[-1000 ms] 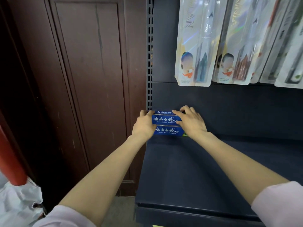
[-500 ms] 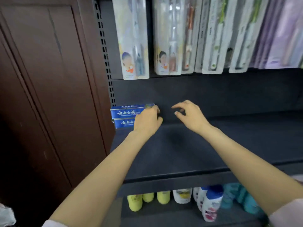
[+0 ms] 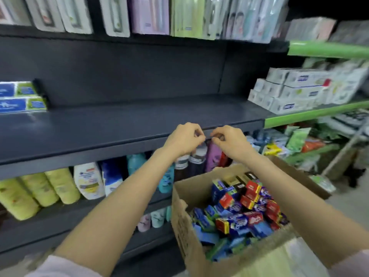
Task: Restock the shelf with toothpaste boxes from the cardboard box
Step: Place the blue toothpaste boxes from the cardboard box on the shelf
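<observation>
2 toothpaste boxes [image 3: 21, 99] are seen stacked one on the other at the far left of the dark shelf [image 3: 127, 124], against its back panel. Each is a long, flat carton, blue along most of its face with white lettering too blurred to be read, and green at its right end. Their long axes run left to right along the shelf, parallel to its front edge, with the green ends pointed toward the bare middle of the shelf.

The cardboard box [image 3: 191, 226] is seen at the lower right, in front of the shelving, its top open. It is filled with many small cartons [image 3: 241, 212] in blue, red, green and black, most of them stood on end or tilted so that their short end faces are turned upward; no common direction is kept among them.

The left hand [image 3: 184, 139] and the right hand [image 3: 227, 141] are held close together in the air just in front of the shelf's front edge, above the cardboard box. The fingers of both are curled inward, thumb tips near fingertips, and nothing is seen held in either.

Bottles [image 3: 87, 182] are ranged on the shelf below, and hanging packs [image 3: 117, 15] are seen above.
</observation>
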Available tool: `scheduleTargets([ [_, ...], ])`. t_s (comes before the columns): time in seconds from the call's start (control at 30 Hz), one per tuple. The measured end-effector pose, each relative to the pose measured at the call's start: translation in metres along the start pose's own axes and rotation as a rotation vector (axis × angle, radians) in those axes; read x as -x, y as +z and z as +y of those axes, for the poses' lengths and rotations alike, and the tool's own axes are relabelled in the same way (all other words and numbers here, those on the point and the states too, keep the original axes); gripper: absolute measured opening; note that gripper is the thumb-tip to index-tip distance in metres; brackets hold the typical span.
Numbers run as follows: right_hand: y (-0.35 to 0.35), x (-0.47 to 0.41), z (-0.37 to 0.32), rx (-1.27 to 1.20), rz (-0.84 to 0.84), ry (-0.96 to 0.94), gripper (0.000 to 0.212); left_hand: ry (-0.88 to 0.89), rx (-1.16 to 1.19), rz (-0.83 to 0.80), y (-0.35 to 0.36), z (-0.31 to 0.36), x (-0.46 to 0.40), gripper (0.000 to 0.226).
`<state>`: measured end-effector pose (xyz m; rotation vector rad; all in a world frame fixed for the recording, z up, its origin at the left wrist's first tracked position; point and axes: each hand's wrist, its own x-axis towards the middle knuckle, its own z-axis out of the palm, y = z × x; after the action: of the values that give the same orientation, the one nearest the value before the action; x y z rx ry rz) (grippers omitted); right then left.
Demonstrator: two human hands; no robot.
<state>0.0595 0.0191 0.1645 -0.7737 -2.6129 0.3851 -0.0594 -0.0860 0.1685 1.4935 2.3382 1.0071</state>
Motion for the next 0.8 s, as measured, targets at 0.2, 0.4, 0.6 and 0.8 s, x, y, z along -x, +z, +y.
scheduleTargets([
  [0.2,0.008,0.028,0.115,0.034,-0.225,0.129,0.025,-0.137,-0.077,-0.161,0.115,0.016,-0.031,0.023],
  [0.4,0.062,0.026,0.177,0.111,-0.425,0.186,0.033,-0.119,-0.286,-0.423,0.193,-0.020,-0.057,0.036],
  [0.6,0.120,0.008,0.209,0.337,-0.639,0.048,0.053,-0.078,-0.436,-0.627,0.243,-0.047,-0.060,0.057],
  [0.8,0.153,0.002,0.214,0.541,-0.632,-0.046,0.052,0.017,-0.594,-0.630,0.263,-0.050,-0.067,0.058],
])
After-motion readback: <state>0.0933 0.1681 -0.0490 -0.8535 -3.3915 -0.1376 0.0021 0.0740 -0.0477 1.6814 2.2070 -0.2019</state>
